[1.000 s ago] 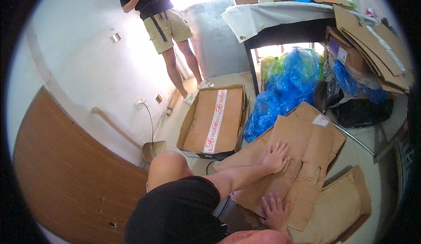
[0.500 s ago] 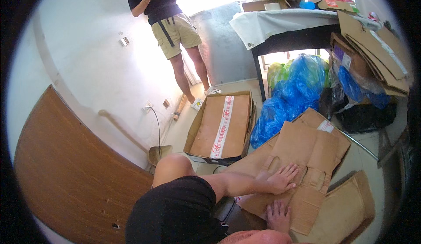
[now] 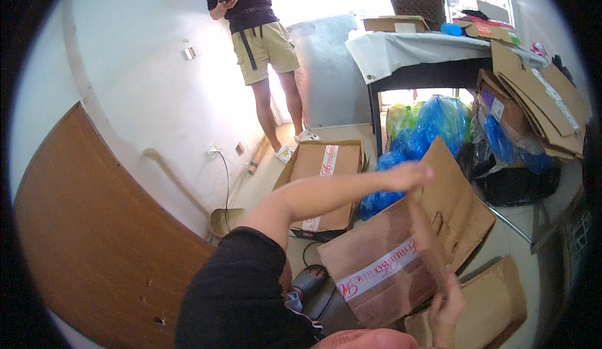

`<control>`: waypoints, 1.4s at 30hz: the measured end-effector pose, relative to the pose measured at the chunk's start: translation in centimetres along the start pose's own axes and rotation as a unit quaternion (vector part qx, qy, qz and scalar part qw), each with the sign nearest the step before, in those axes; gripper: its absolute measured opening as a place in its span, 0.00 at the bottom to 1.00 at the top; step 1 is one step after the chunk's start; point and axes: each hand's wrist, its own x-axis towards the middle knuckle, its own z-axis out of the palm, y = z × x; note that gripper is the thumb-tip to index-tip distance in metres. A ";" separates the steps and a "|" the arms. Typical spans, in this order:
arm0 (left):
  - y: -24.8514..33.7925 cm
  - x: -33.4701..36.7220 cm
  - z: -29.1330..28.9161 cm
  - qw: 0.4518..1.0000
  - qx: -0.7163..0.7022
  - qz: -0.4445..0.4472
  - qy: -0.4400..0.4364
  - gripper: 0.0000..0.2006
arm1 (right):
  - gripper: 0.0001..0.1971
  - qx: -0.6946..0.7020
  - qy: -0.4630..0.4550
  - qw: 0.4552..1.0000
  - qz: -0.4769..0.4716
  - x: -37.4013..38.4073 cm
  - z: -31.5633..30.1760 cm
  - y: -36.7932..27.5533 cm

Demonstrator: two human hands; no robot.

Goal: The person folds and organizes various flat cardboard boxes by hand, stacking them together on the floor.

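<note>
A flattened cardboard box (image 3: 370,261) with a printed tape strip stands tilted in front of me. My left hand (image 3: 411,176), blurred by motion, is closed at its upper corner. At the lower right edge, my right hand (image 3: 446,305) has its fingers curled round the cardboard. Behind this piece leans another brown cardboard sheet (image 3: 458,208), partly covered by it. A further cardboard piece (image 3: 495,305) lies on the floor beside my right hand.
An open carton (image 3: 345,161) holding taped cardboard stands beyond my left arm. Blue plastic bags (image 3: 439,123) fill the space under a cloth-covered table (image 3: 401,54). Folded cartons (image 3: 539,92) lean at right. A person (image 3: 263,54) stands holding a phone. A brown board (image 3: 94,236) leans at left.
Both hands lay flat on the cardboard before; now they have lifted and turned it, showing its taped side. My left hand rose, and the view tilted up slightly.
</note>
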 end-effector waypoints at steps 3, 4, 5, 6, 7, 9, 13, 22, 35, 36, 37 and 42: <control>2.0 -1.1 -6.1 0.958 -0.065 0.156 0.233 0.18 | 0.17 0.074 0.059 0.989 0.114 3.0 -2.3 -0.4; 2.6 -1.6 -7.5 0.939 -0.038 0.181 0.290 0.18 | 0.17 0.153 0.113 0.974 0.126 4.5 -3.0 -1.0; 2.6 -2.5 -8.5 0.917 -0.011 0.198 0.346 0.18 | 0.17 0.233 0.160 0.949 0.139 6.2 -3.4 -1.7; 2.1 -4.0 -9.0 0.960 -0.062 0.072 0.264 0.19 | 0.17 0.310 0.206 0.916 0.152 7.9 -3.8 -2.5; 1.7 -5.5 -9.1 0.977 -0.112 -0.050 0.171 0.20 | 0.17 0.332 0.232 0.905 0.128 9.9 -4.2 -3.8; 1.9 -9.8 -6.9 0.941 -0.254 -0.221 -0.035 0.29 | 0.18 0.380 0.280 0.877 0.091 13.8 -4.4 -6.9; -1.6 -13.6 -3.8 0.838 -0.521 -0.052 -0.153 0.45 | 0.16 0.519 0.307 0.788 0.121 22.7 0.0 -10.2; -8.1 -22.0 -14.3 0.770 -0.576 0.053 0.267 0.31 | 0.19 0.678 0.074 0.702 0.205 28.9 20.5 -15.4; -41.3 -32.9 -13.6 0.823 0.253 -0.355 0.364 0.43 | 0.25 0.568 -0.225 0.384 0.692 8.7 57.2 -16.8; -39.7 -28.7 -12.6 0.847 0.269 -0.347 0.299 0.43 | 0.25 0.561 -0.237 0.345 0.714 8.4 57.3 -16.4; -38.6 -25.8 -11.7 0.864 0.290 -0.335 0.238 0.43 | 0.25 0.559 -0.253 0.303 0.729 8.5 57.4 -16.6; -39.8 -18.8 -7.1 0.907 0.313 -0.278 0.039 0.42 | 0.17 0.528 -0.487 0.468 0.516 10.1 55.6 -16.2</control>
